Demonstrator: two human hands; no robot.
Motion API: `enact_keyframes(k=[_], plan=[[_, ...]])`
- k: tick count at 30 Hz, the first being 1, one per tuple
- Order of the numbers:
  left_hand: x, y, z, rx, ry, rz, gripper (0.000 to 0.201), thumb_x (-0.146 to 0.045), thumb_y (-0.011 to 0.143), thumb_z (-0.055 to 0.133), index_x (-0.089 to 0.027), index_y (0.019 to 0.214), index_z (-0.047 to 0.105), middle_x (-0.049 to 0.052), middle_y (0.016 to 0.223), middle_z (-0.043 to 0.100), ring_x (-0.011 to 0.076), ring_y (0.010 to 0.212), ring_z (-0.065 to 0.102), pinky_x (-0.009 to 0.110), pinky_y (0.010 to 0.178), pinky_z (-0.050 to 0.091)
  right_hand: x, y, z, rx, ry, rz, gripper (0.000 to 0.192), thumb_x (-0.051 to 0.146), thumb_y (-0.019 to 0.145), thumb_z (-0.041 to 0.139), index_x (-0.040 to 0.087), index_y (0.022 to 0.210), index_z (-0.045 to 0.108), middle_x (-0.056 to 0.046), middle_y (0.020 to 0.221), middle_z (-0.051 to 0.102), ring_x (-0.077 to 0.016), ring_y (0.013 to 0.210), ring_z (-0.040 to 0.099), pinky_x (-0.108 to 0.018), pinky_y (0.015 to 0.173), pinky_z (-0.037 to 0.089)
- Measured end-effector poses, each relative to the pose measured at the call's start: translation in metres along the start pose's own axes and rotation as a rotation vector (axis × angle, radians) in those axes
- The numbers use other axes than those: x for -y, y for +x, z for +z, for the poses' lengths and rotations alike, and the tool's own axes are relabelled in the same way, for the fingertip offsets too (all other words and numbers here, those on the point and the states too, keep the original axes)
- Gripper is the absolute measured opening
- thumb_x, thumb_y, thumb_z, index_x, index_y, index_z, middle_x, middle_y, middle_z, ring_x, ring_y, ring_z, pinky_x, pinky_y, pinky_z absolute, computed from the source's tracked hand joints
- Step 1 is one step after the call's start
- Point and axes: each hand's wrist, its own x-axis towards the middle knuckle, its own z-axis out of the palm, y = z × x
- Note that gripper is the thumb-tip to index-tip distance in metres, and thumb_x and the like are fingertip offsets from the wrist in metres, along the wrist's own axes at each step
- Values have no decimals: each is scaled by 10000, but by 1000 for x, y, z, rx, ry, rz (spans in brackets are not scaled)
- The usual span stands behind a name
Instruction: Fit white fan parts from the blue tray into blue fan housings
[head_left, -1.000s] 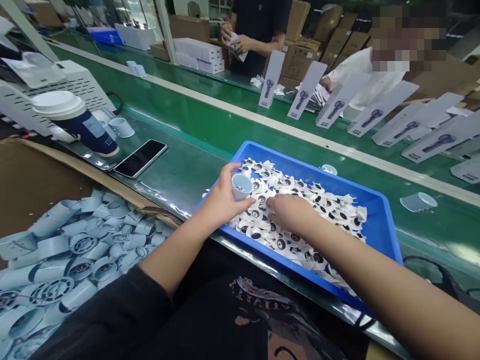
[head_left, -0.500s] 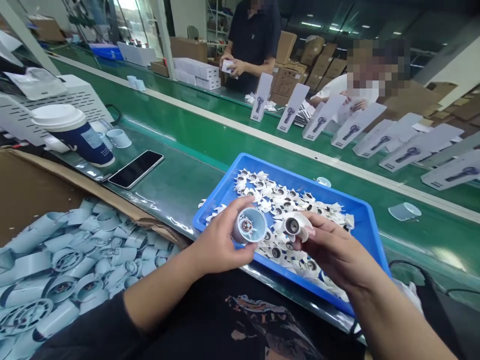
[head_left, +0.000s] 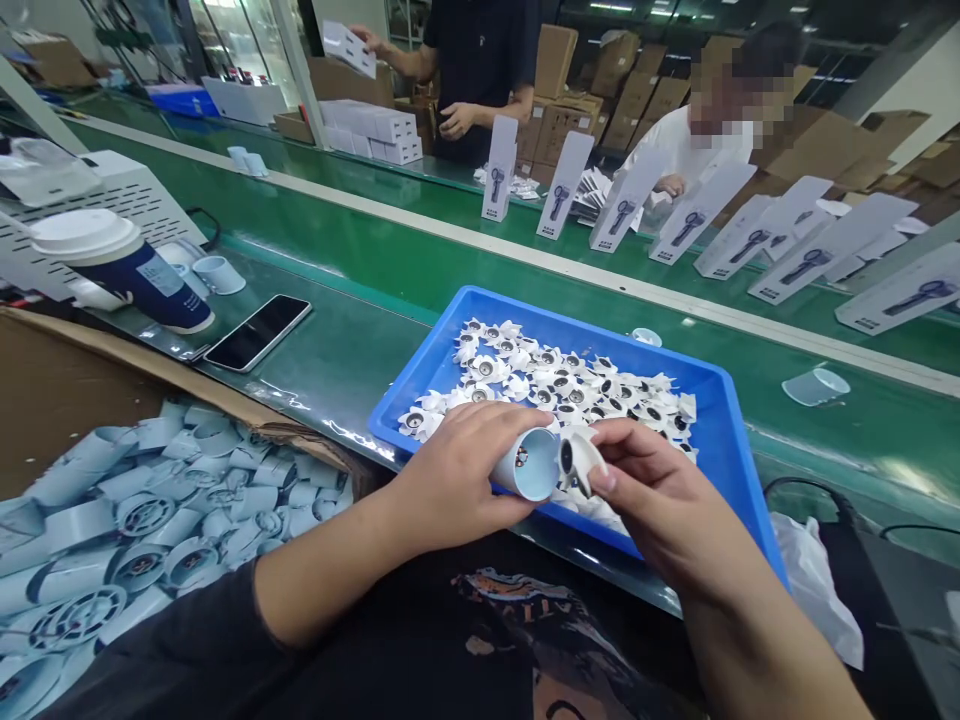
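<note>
My left hand (head_left: 469, 475) is wrapped round a light blue cylindrical fan housing (head_left: 541, 462). Its open end faces right, and a copper-coloured motor part shows inside. Between the thumb and fingers of my right hand (head_left: 649, 490) is a white fan impeller (head_left: 579, 462) with a dark round hub. The impeller is tilted, right beside the housing's open mouth; whether the two touch I cannot tell. Below and behind both hands lies a blue tray (head_left: 731, 440) holding many loose white impellers (head_left: 517, 385).
At lower left a cardboard box (head_left: 67, 385) is piled with light blue housings (head_left: 154, 510). A phone (head_left: 259, 332) and a paper cup (head_left: 124, 265) lie on the bench. Upright white boxes (head_left: 559, 190) line the green conveyor (head_left: 360, 235). Two people work across it.
My hands have brought the impeller and the housing closer together, and the housing has turned its mouth toward the impeller. Across the conveyor, one person has lifted a white box out to the left.
</note>
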Motion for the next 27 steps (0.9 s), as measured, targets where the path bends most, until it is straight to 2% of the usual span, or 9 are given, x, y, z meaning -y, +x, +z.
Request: enact_keyframes(k=[3, 6, 11, 13, 15, 18, 21, 24, 27], plan=[[-4, 2, 2, 9, 49, 36, 425, -240, 816, 651, -189, 1212, 505, 79, 1162, 659, 241, 1086, 613, 418, 982, 462, 10, -5, 8, -61, -612, -306, 131, 248, 873, 654, 239, 1004, 654, -26, 924, 593, -111, 791, 562, -189, 674, 478], [-9, 2, 5, -9, 93, 94, 367, -197, 866, 551, -187, 1225, 476, 96, 1156, 649, 250, 1104, 599, 440, 992, 468, 14, -4, 16, -101, -906, -522, 93, 213, 906, 605, 204, 970, 671, -51, 919, 520, -128, 805, 539, -235, 695, 466], [-14, 2, 14, -100, 149, 110, 400, -103, 844, 495, -165, 1237, 449, 113, 1152, 632, 247, 1111, 584, 456, 1029, 457, 4, 10, 17, -99, -902, -593, 79, 214, 899, 635, 172, 837, 662, -35, 827, 436, -124, 732, 486, -238, 638, 425], [-11, 5, 16, -100, 126, 81, 407, -102, 835, 504, -160, 1235, 457, 110, 1162, 632, 241, 1125, 580, 440, 1041, 450, 1, 12, 12, -109, -891, -586, 76, 229, 910, 626, 176, 878, 670, -40, 868, 452, -127, 757, 503, -251, 666, 433], [-6, 10, 16, -71, 77, 42, 398, -156, 844, 555, -175, 1232, 471, 96, 1170, 640, 242, 1126, 588, 425, 1026, 458, 1, 8, 4, -121, -908, -585, 115, 270, 940, 595, 203, 951, 688, -52, 959, 484, -139, 836, 530, -270, 725, 445], [-1, 19, 14, -26, 35, -29, 438, -290, 830, 683, -198, 1218, 501, 82, 1183, 653, 251, 1118, 602, 425, 1005, 462, 7, -5, -7, -98, -924, -568, 233, 316, 987, 518, 235, 847, 686, -36, 1017, 512, -131, 913, 546, -247, 728, 444], [-4, 28, 12, 19, 36, 7, 488, -290, 796, 727, -206, 1224, 509, 73, 1197, 659, 247, 1127, 603, 437, 1049, 418, 10, -17, -17, -112, -1035, -629, 251, 422, 996, 477, 267, 1080, 656, -50, 1199, 503, -173, 1055, 542, -286, 807, 490], [-5, 48, 12, 112, 53, 99, 561, -334, 787, 742, -216, 1278, 495, 84, 1268, 625, 266, 1213, 551, 478, 1123, 340, 7, -27, -36, -114, -1227, -679, 386, 467, 982, 485, 263, 1306, 538, -69, 1405, 391, -256, 1213, 475, -391, 891, 487], [11, 94, 11, 165, 194, -99, 637, -470, 677, 830, -258, 1225, 583, 95, 1343, 524, 327, 1287, 454, 511, 1115, 350, 5, -43, -64, -280, -1206, -695, 212, 322, 976, 503, 280, 1162, 596, -29, 1355, 442, -223, 1151, 498, -333, 861, 436]])
